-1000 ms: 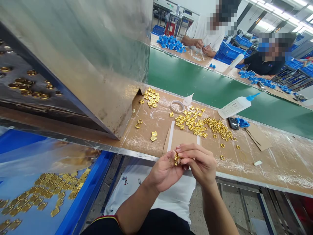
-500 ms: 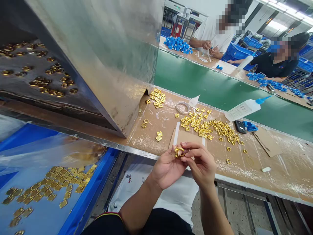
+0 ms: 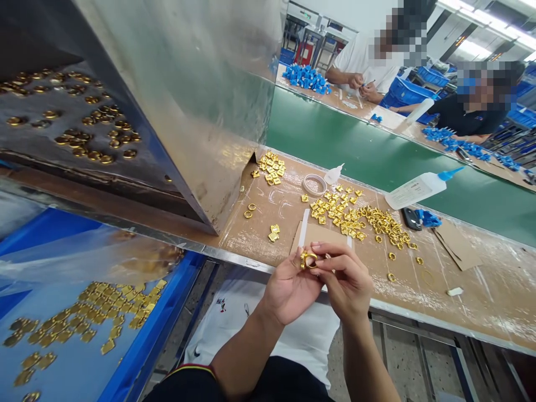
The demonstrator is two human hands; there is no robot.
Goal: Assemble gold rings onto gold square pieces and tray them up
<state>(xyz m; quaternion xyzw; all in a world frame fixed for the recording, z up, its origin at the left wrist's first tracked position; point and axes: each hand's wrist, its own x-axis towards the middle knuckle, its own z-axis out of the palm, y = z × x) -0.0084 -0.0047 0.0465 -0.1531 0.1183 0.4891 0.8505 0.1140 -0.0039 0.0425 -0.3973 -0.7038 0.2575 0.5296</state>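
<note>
Hands pinch shiny, seemingly ring-shaped gold piece.

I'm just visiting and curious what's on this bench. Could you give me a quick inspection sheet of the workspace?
Surface: cardboard-covered bench, stained with whitish smears.
Job's things: small gold ring part pinched between both hands; heap of gold parts behind them.
Clutter: white glue bottle lying on its side, tape roll, cardboard scraps.
Hands: left hand and right hand meet on the ring part, above the bench's front edge.
Cables: nothing seen.
Surroundings: metal chute on the left, blue tray with gold pieces below it, green conveyor belt, two other people working beyond it with blue parts.
</note>
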